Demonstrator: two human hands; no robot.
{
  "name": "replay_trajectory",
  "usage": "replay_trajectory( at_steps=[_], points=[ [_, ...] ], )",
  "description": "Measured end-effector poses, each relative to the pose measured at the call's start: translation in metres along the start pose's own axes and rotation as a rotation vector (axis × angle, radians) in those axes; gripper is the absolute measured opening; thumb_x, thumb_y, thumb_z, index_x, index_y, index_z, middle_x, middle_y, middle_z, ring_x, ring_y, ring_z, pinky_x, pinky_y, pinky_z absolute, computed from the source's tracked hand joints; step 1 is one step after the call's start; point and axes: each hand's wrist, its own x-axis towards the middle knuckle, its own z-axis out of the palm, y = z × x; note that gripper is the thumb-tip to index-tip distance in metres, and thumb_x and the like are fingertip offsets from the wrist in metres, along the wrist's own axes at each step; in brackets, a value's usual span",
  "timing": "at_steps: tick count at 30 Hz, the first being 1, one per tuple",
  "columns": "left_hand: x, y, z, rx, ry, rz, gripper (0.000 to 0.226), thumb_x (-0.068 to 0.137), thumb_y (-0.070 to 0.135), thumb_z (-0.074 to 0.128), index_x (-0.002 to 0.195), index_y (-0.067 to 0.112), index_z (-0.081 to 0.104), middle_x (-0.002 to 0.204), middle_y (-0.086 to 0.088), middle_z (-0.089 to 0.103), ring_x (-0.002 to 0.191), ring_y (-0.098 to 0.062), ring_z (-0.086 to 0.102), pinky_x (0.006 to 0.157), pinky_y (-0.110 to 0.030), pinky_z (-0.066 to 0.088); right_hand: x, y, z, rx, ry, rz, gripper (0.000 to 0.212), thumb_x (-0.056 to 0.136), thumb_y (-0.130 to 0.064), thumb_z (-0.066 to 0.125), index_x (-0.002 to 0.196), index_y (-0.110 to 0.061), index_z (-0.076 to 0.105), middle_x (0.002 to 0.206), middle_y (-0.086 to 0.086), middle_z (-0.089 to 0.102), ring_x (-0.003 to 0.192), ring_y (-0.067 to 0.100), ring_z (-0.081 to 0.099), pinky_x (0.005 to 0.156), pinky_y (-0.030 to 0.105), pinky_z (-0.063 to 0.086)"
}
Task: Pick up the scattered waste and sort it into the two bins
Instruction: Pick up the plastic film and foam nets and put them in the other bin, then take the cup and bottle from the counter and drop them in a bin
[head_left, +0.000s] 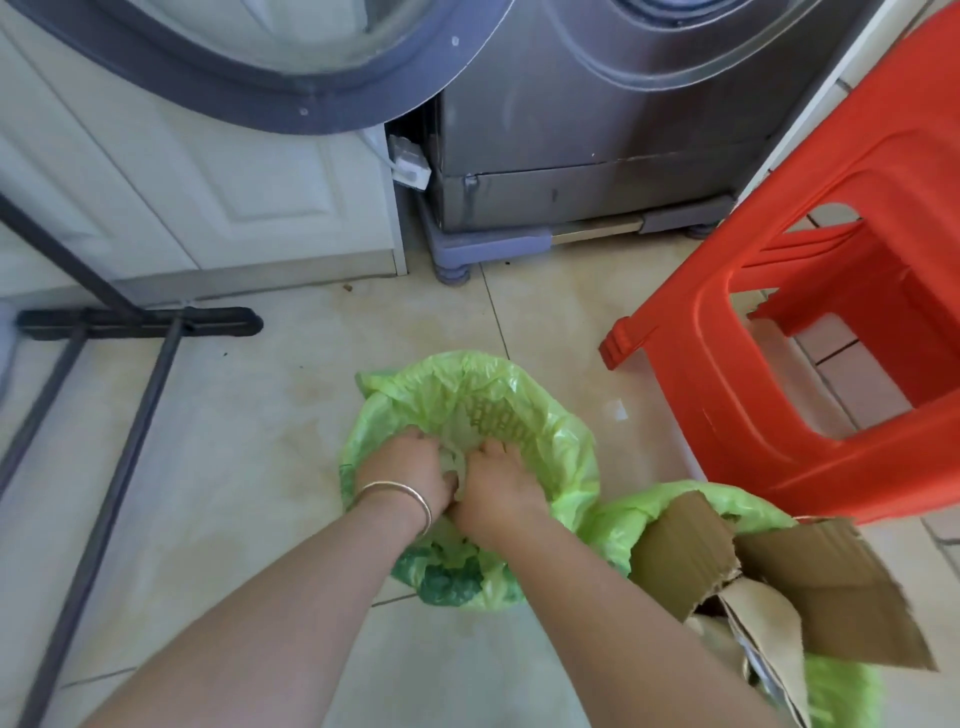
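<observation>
Two bins, both lined with thin, crinkly green plastic. Nearer-centre bin (467, 415) on pale floor tiles (260, 467), open floor to its left as far as the dark metal rack legs (140, 415), tighter on the right beside the glossy red plastic stool (779, 364). Second bin (675, 509) at lower right, touching the first, stuffed with torn brown corrugated cardboard (805, 582) jutting over its rim. Left hand (410, 467) and right hand (498, 483) side by side inside the first bin — fingers curled down, pinching a pale crumpled scrap (451, 462) between them; exact material hard to tell. One thin metal bangle (400, 499) on the left wrist. Behind — grey washing machine (597, 130), round door swung open, and a white panelled cabinet (208, 182).
</observation>
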Motion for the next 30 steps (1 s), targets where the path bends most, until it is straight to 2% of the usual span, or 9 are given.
replay_trajectory(
  at_steps=[3, 5, 7, 10, 16, 21, 26, 30],
  points=[
    [-0.042, 0.007, -0.029, -0.087, 0.096, -0.007, 0.04, 0.088, 0.029, 0.05, 0.128, 0.028, 0.049, 0.132, 0.003, 0.048, 0.115, -0.021, 0.056, 0.09, -0.034, 0.049, -0.042, -0.009, -0.037, 0.059, 0.113, -0.019, 0.047, 0.092, -0.03, 0.047, 0.135, -0.013, 0.039, 0.138, 0.007, 0.04, 0.131, 0.025, 0.032, 0.101, 0.036, 0.04],
    [-0.068, 0.017, -0.054, -0.131, 0.093, 0.018, 0.037, 0.088, 0.025, 0.049, 0.124, 0.03, 0.051, 0.128, 0.006, 0.052, 0.11, -0.017, 0.059, 0.089, -0.034, 0.049, -0.072, -0.015, -0.066, 0.132, 0.168, -0.02, 0.045, 0.093, -0.029, 0.047, 0.135, -0.015, 0.039, 0.136, 0.006, 0.042, 0.128, 0.024, 0.035, 0.101, 0.034, 0.039],
    [-0.096, 0.032, -0.082, -0.181, 0.074, 0.01, 0.034, 0.088, 0.021, 0.049, 0.12, 0.03, 0.054, 0.125, 0.009, 0.056, 0.107, -0.015, 0.061, 0.088, -0.033, 0.049, -0.103, -0.021, -0.098, 0.209, 0.174, -0.006, 0.044, 0.092, -0.028, 0.046, 0.134, -0.016, 0.041, 0.134, 0.005, 0.044, 0.126, 0.024, 0.036, 0.098, 0.034, 0.039],
    [-0.141, 0.063, -0.135, -0.264, 0.137, -0.014, 0.031, 0.087, 0.015, 0.049, 0.113, 0.029, 0.059, 0.115, 0.009, 0.063, 0.102, -0.017, 0.063, 0.085, -0.032, 0.05, -0.15, -0.028, -0.155, 0.274, 0.167, 0.005, 0.041, 0.092, -0.025, 0.044, 0.131, -0.016, 0.045, 0.131, 0.004, 0.048, 0.124, 0.023, 0.039, 0.094, 0.034, 0.04],
    [-0.22, 0.139, -0.274, -0.48, 0.241, -0.035, 0.025, 0.083, 0.012, 0.055, 0.1, 0.026, 0.067, 0.099, 0.003, 0.071, 0.09, -0.022, 0.067, 0.081, -0.034, 0.053, -0.245, -0.043, -0.316, 0.341, 0.213, -0.011, 0.034, 0.092, -0.029, 0.043, 0.123, -0.017, 0.051, 0.125, 0.002, 0.051, 0.119, 0.022, 0.043, 0.09, 0.033, 0.04],
    [-0.261, 0.194, -0.408, -0.687, 0.284, -0.07, 0.026, 0.082, 0.006, 0.052, 0.095, 0.023, 0.067, 0.092, -0.001, 0.072, 0.087, -0.02, 0.063, 0.079, -0.025, 0.047, -0.297, -0.072, -0.45, 0.369, 0.338, -0.04, 0.034, 0.091, -0.025, 0.044, 0.123, -0.017, 0.054, 0.124, 0.004, 0.053, 0.12, 0.023, 0.044, 0.093, 0.031, 0.038],
    [-0.271, 0.213, -0.51, -0.753, 0.338, -0.012, 0.029, 0.082, 0.004, 0.053, 0.083, 0.031, 0.063, 0.083, -0.001, 0.071, 0.09, -0.026, 0.067, 0.074, -0.025, 0.045, -0.314, -0.11, -0.547, 0.364, 0.446, -0.07, 0.03, 0.091, -0.025, 0.045, 0.117, -0.016, 0.057, 0.12, 0.005, 0.055, 0.116, 0.025, 0.046, 0.091, 0.033, 0.039],
    [-0.264, 0.205, -0.579, -0.659, 0.386, 0.074, 0.018, 0.084, 0.014, 0.057, 0.096, 0.023, 0.067, 0.084, 0.006, 0.068, 0.085, -0.015, 0.066, 0.072, -0.019, 0.046, -0.31, -0.144, -0.601, 0.367, 0.536, -0.079, 0.025, 0.09, -0.026, 0.048, 0.11, -0.017, 0.06, 0.115, 0.004, 0.057, 0.112, 0.024, 0.047, 0.088, 0.033, 0.039]
  ],
)
